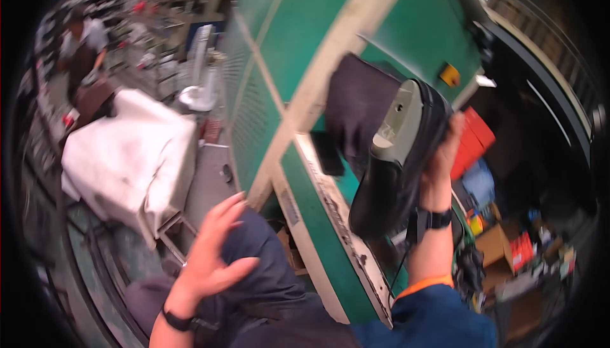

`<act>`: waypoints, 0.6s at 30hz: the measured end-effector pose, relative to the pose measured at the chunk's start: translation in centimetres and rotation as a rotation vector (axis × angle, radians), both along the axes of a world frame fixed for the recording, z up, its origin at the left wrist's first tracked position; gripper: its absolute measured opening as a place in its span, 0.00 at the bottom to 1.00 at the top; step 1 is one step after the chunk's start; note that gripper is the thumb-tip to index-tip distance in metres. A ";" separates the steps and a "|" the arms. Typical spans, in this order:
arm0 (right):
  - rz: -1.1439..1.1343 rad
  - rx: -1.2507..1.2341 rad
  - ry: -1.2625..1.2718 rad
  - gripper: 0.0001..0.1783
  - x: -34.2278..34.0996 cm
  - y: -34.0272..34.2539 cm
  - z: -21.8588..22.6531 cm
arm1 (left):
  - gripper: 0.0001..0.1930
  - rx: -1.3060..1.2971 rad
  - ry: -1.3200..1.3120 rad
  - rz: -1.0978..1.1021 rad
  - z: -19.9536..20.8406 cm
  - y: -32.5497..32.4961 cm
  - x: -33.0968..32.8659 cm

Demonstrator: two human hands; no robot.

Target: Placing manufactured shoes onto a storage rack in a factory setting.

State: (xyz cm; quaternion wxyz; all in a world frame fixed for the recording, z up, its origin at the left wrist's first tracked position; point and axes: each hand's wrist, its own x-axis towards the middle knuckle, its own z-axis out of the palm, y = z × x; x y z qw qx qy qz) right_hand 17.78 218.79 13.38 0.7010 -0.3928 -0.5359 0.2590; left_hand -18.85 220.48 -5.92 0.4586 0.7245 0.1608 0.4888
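A black shoe [387, 189] with a cream shoe last [403, 119] inside it is held up in my right hand [443, 148], whose fingers wrap round its far right side and are partly hidden behind it. The hole in the last's top shows, and the toe points down toward me. My left hand [216, 253] is empty, thumb and fingers apart, raised over my dark trousers [254, 268]. Both wrists wear dark bands. Behind the shoe, a dark cloth [356, 103] hangs against a green panelled machine [273, 24] with cream edges.
A white cloth-covered block [127, 157] stands at the left, with a white fan-like stand [200, 72] beyond it. Another person [82, 49] is at the far left. Red boxes [473, 141] and an open cardboard box [495, 246] sit at the right. Long rails run along the lower left.
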 end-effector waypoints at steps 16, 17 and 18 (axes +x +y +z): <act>0.548 -1.223 0.680 0.16 -18.9 7.6 -38.9 | 0.36 -1.642 -0.789 0.063 -17.7 -8.2 -2.1; 0.601 -1.240 0.669 0.16 -19.1 8.3 -40.0 | 0.36 -1.645 -0.783 0.072 -18.6 -8.0 -2.3; 0.654 -1.254 0.662 0.16 -19.6 8.7 -40.5 | 0.36 -1.594 -0.844 -0.014 -19.3 -7.8 -2.9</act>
